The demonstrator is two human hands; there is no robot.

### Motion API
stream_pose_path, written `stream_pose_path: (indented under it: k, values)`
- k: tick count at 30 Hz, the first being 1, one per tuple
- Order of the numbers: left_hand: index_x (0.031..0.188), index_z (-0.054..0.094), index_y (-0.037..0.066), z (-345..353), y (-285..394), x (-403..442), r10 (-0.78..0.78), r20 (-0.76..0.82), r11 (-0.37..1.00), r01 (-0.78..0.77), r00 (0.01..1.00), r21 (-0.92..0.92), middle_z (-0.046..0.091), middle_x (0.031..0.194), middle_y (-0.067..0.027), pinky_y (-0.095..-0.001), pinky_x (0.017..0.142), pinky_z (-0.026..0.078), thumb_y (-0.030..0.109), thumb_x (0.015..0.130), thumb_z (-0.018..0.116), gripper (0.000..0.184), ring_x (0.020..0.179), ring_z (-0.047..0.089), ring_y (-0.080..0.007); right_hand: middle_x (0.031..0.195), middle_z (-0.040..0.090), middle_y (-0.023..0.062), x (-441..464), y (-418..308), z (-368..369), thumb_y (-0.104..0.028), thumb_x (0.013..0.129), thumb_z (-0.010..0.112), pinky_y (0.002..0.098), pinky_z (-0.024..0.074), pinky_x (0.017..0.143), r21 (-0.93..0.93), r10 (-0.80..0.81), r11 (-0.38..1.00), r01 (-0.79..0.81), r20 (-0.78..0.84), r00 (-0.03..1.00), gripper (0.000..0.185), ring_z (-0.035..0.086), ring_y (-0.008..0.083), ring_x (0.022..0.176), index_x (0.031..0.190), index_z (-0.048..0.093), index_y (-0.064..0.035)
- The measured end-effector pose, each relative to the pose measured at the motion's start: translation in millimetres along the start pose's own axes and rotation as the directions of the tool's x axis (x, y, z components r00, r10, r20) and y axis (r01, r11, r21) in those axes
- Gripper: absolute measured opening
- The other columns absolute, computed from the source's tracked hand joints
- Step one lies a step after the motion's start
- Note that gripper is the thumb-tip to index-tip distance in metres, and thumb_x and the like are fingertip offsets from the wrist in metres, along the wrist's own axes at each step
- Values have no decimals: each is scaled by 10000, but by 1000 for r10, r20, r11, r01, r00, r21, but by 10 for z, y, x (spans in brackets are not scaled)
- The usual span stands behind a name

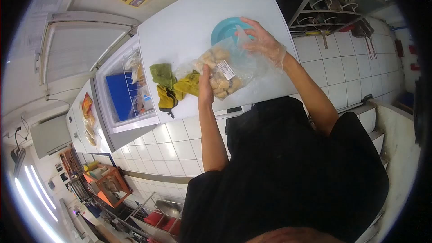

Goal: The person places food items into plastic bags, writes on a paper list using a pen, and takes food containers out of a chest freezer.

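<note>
A clear plastic bag (234, 83) with pale brown food chunks and a white printed label lies tilted over the white freezer top (189, 31). My left hand (205, 87) grips its lower left side, thumb on the front. Thin clear plastic, like a disposable glove, covers my right hand (265, 45), whose curved fingers are at the bag's upper, loose end. Partly hidden behind the bag and that hand is a teal bowl (220, 29). Crumpled green-yellow gloves or cloths (164, 78) lie left of my left hand.
Left of the worktop, an open freezer compartment (121, 92) shows a wire basket, packages and a blue panel. Another white unit (96, 121) carries a colourful packet. A dark shelf (310, 4) with hanging utensils stands at upper right. White floor tiles (180, 135) lie below.
</note>
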State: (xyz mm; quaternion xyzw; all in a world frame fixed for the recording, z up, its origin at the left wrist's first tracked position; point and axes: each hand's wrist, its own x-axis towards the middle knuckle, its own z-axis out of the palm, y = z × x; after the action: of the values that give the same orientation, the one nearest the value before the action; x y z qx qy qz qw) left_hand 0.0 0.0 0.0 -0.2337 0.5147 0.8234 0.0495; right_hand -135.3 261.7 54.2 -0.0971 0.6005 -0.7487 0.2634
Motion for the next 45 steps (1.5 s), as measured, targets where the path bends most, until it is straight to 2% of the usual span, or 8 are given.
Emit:
stream_pose_path:
  k: [2,16,23,30,35,39,41,45]
  values:
    - [1471,518,-21,66,-21,-54,-29,-25,999,29,999,25,649,1362,-136,-365,976,579,562,1077,535,704,1150,693,-240,1117,693,60,46,-21,-64,-187,987,732,301,533,754,-156,1,987,25,164,986,394,596,107,898,1359,648,-86]
    - [1371,616,-50,39,389,808,-238,-65,923,247,969,297,734,1162,-139,-351,853,603,434,1100,527,562,998,723,-224,1103,658,44,604,986,-139,-175,991,659,307,569,823,197,381,915,-352,-130,916,143,635,164,982,1088,654,-71]
    - [1383,641,-34,115,488,1082,-4,50,711,-32,999,702,734,1179,-157,-334,847,572,352,1066,605,501,1015,703,-210,1238,644,82,673,1106,-50,26,922,610,329,587,968,284,434,882,-377,-175,883,423,662,206,1132,1338,622,-48]
    - [1223,718,-64,500,750,970,-114,-122,781,165,986,602,759,1088,-153,-366,803,576,401,1009,662,515,1000,709,-207,1386,625,111,683,960,-59,54,911,615,302,602,939,164,337,935,-315,-123,934,551,684,210,1135,1447,564,-63]
    - [1079,728,-116,224,641,1216,221,-157,384,62,962,921,748,859,-171,-415,786,555,463,1007,658,588,843,715,-245,1403,633,141,583,853,8,-54,945,666,334,599,950,368,366,881,-298,-129,922,551,703,231,1094,1482,546,-93]
    - [1057,714,-123,178,542,1288,260,-126,513,-26,957,858,727,840,-186,-413,767,542,456,1013,649,585,780,678,-240,1404,607,104,611,1037,102,-168,989,694,302,602,903,595,534,721,-355,-151,832,532,699,244,1091,1489,521,-120]
    - [1062,716,-110,415,710,1131,143,-171,565,62,975,823,732,869,-163,-395,745,538,413,1034,620,532,764,656,-222,1436,584,85,553,924,90,-316,965,771,334,570,954,644,534,518,-563,270,801,620,667,250,1167,1498,501,-149]
    - [1125,713,-82,273,569,1259,79,-163,687,65,984,724,740,911,-119,-366,741,542,355,1040,628,453,777,658,-197,1416,597,61,424,713,323,-407,911,838,366,525,1015,482,582,675,-558,118,805,705,615,216,1247,1487,510,-164]
